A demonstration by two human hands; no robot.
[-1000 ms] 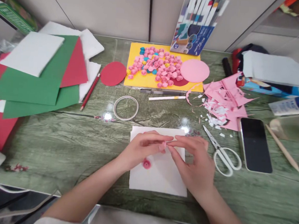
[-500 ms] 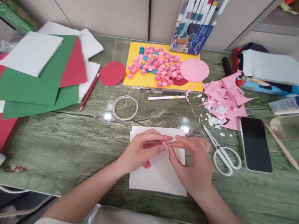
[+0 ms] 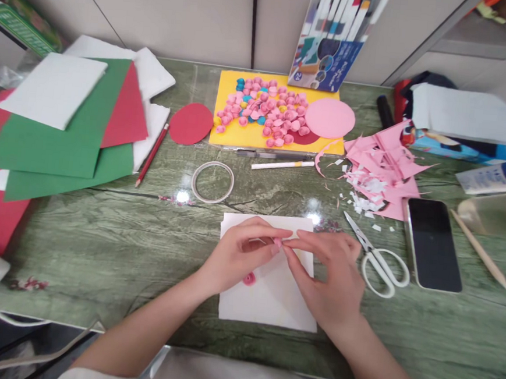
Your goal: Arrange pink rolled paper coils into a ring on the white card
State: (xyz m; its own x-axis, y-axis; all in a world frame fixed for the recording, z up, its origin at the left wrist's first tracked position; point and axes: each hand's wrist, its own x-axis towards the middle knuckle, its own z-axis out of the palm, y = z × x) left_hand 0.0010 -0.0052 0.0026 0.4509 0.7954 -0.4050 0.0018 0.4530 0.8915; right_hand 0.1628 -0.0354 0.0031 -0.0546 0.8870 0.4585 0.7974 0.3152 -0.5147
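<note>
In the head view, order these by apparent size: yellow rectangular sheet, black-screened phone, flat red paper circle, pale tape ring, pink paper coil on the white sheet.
Yellow rectangular sheet
Black-screened phone
Flat red paper circle and pale tape ring: too alike to rank
Pink paper coil

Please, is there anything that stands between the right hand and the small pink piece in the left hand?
Nothing visible stands between the right hand and the small pink piece in the left hand. Whether they touch, I cannot tell. The pink coil lies on the white sheet, out of the way.
</note>
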